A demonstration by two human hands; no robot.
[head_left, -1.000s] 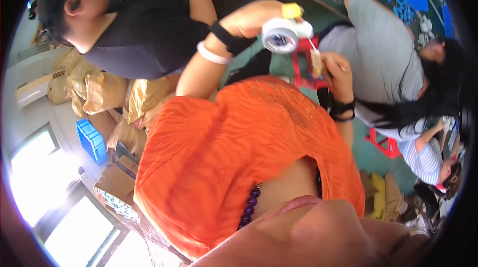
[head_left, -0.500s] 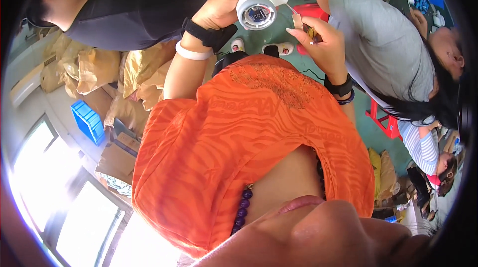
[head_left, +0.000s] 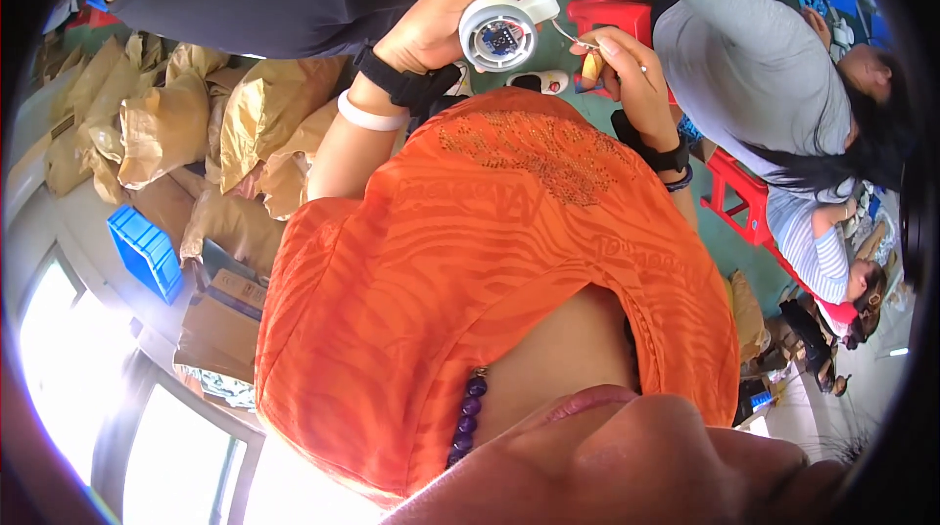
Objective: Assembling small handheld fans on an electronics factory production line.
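In my left hand (head_left: pixel 431 30), closed round its side, is a white round plastic housing (head_left: pixel 497 32) with a short side arm. Its open face shows a small dark blue circuit board (head_left: pixel 500 37) and bits of red wire. Yellow tape wraps a finger of this hand. A thin pale wire (head_left: pixel 560 30) runs from the side arm toward my right hand (head_left: pixel 632 74). The right fingers pinch a slim metal tool (head_left: pixel 587 44), its exact kind too small to tell. A yellow-tan cover (head_left: pixel 592 69) sits on one right fingertip.
To the left sits a person in black (head_left: pixel 264 6); to the right, one in a grey shirt (head_left: pixel 749 55). Brown paper sacks (head_left: pixel 166 138), a blue crate (head_left: pixel 147 253) and cardboard boxes (head_left: pixel 220 329) stand at the left. Red stools (head_left: pixel 739 197) stand at the right.
My left hand and the housing have shifted slightly left and down. The right fingers have turned and curled, and the pale wire now bends. The person in grey has lowered the outstretched arm.
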